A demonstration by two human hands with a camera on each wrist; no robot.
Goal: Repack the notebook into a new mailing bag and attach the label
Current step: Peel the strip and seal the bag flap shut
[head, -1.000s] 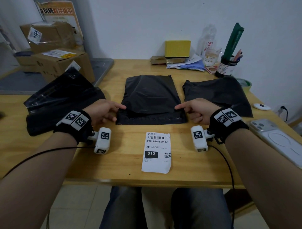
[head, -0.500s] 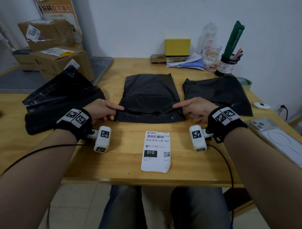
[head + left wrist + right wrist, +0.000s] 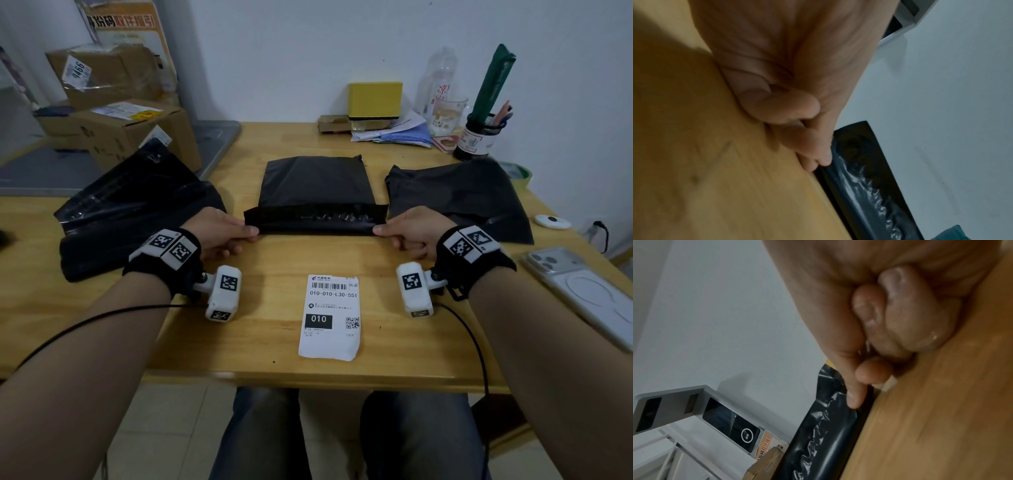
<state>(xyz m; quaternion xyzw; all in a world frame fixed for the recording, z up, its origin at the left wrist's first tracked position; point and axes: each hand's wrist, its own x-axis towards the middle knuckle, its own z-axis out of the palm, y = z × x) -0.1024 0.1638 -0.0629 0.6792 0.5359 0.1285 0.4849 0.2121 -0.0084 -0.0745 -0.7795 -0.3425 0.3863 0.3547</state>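
A black mailing bag (image 3: 315, 181) lies flat in the middle of the wooden table (image 3: 274, 366). Its near flap (image 3: 317, 217) stands up off the table, with a shiny crinkled strip along its inner face. My left hand (image 3: 251, 233) pinches the flap's left end and my right hand (image 3: 378, 230) pinches its right end. The left wrist view has my left hand (image 3: 824, 157) at the flap (image 3: 869, 178), and the right wrist view has my right hand (image 3: 856, 395) at the flap (image 3: 828, 426). A white shipping label (image 3: 330, 317) lies near the table's front edge. No notebook shows.
A crumpled black bag (image 3: 137, 205) lies at the left and another black bag (image 3: 455, 195) at the right. A phone (image 3: 582, 291) rests at the right edge. A yellow box (image 3: 375, 99), a pen holder (image 3: 476, 137) and cardboard boxes (image 3: 130, 133) stand at the back.
Earlier my index fingers pointed at the ends of the flap lying flat. Now both hands pinch the flap's ends and it is raised off the table.
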